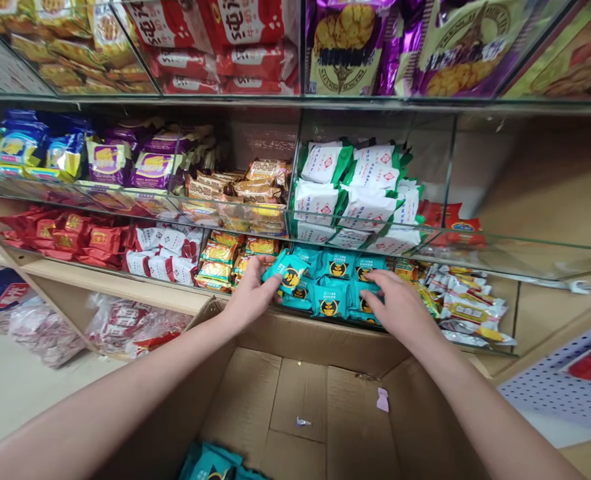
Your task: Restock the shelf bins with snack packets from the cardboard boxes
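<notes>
We steady a glossy teal pillow-shaped packet (294, 271) over its row on the low shelf.
Our left grip (252, 295) is closed on that packet's left edge, thumb and fingers pinching it at the left end of the stacked teal packets (329, 300) with black-and-gold emblems; our right grip (399, 300) is partly spread, thumb and forefinger apart, the fingertips touching the stack's right end. Beside the stack, to the left, we see shiny orange-and-gold packets (216, 268), and to the right, beyond our right grip, small white-and-yellow wrapped packets (468, 303). White packets with green edges (320, 163) sit on the glass-fronted shelf above. Below our arms a brown cardboard box (320, 337) stands open against the shelf, with more teal packets (213, 463) near its lower-left corner.
</notes>
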Available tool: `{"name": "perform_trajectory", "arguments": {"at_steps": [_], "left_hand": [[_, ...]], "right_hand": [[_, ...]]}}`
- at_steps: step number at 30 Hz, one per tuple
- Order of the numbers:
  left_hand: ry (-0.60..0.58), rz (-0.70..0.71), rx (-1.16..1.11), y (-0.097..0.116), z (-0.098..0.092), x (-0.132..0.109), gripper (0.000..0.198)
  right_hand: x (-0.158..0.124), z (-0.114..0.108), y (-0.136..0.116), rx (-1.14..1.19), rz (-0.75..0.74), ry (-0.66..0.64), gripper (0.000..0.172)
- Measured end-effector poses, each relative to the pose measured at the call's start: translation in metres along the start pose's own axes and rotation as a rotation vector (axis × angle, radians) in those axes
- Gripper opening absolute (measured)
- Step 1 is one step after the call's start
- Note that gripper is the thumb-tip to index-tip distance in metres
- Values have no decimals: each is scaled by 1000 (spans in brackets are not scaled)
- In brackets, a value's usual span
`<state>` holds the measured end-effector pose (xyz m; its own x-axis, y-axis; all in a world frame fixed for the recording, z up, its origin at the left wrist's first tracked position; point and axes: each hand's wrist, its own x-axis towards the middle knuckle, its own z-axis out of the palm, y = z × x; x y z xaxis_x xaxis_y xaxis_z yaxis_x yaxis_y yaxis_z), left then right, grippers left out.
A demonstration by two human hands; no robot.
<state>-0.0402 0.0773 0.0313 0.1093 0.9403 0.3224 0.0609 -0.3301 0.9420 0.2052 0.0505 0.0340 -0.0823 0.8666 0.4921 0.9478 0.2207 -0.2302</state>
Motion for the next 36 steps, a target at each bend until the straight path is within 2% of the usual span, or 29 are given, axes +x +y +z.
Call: {"name": "perform_trajectory", "arguments": {"at_steps": [3, 7, 13, 15, 20, 29, 33, 36], "left_hand": [[-81, 105, 109, -1, 3, 11, 36], [-226, 266, 371, 4, 20, 24, 27], [-228, 654, 680, 0, 49, 41, 28], [-253, 718, 725, -3, 52, 46, 30], [-330, 707, 759, -4, 52, 54, 31], [-275, 679, 742, -4, 57, 53, 25], [-317, 655, 1022, 0, 58, 49, 34], [-273, 659, 1256, 6, 64, 41, 36]], "right_hand": [[0, 5, 3, -79, 14, -83, 30], [-1, 3, 1, -73, 44, -124, 30], [-3, -3, -3, -63, 72, -174, 34], [-3, -4, -4, -69, 77, -180, 35], [-1, -3, -2, -64, 55, -187, 34], [0, -6, 0, -28, 88, -202, 34], [1, -7, 2, -52, 93, -207, 33], [2, -5, 4, -57, 76, -213, 34]]}}
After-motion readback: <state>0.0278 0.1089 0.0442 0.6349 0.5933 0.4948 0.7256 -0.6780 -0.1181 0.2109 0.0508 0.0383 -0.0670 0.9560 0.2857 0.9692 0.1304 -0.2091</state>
